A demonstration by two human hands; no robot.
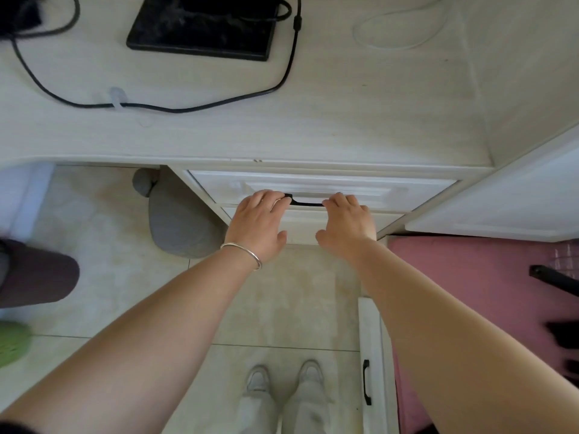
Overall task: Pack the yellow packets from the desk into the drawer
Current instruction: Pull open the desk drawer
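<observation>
**Forearms stretched out to the drawer (313, 186)**

Pale shoes (258, 379) are seen on the tiled floor (282, 292) below. The left hand (257, 222) and right hand (346, 222) are laid over opposite ends of the black handle (308, 203). The drawer is set under the front edge of the desk (344, 126). Fingers are bent, thumbs spread; whether the handle is gripped cannot be told.

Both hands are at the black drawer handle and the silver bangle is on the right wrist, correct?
No. The thin silver metal bangle is on the left wrist, not the right, as the head view shows. The left hand and right hand are indeed at the slim black drawer handle.
</observation>
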